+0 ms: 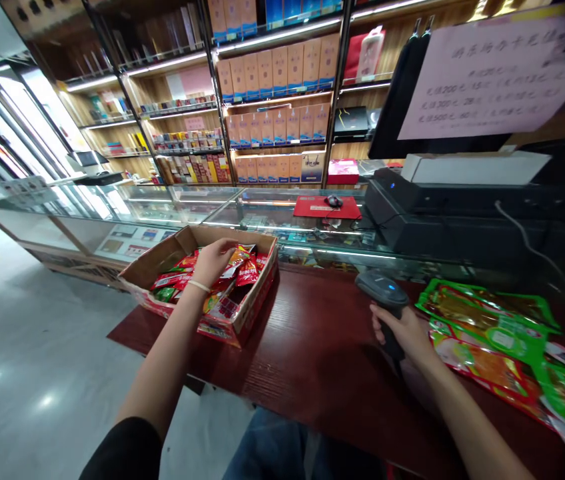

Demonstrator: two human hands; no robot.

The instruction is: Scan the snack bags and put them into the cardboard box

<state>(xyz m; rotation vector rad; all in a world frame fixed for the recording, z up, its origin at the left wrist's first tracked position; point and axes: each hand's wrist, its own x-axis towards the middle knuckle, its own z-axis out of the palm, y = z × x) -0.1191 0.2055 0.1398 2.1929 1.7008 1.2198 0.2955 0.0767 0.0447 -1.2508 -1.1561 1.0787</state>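
My left hand (214, 261) reaches into an open cardboard box (162, 260) on the dark red counter (312, 360). Its fingers close on a red and orange snack packet (239, 257) among several red and green packets in the box. My right hand (402, 331) grips the handle of a black barcode scanner (382, 291), held upright above the counter with its head pointing towards the box. Several green and red flat packets (492, 333) lie on the counter just right of the scanner.
A black cash register (462, 207) with a screen and a pink paper notice (492, 73) stands at the right. Behind the counter runs a glass display case (212, 207) with a red mouse mat (326, 207). Shelves of boxed goods (272, 73) fill the wall. Grey floor lies to the left.
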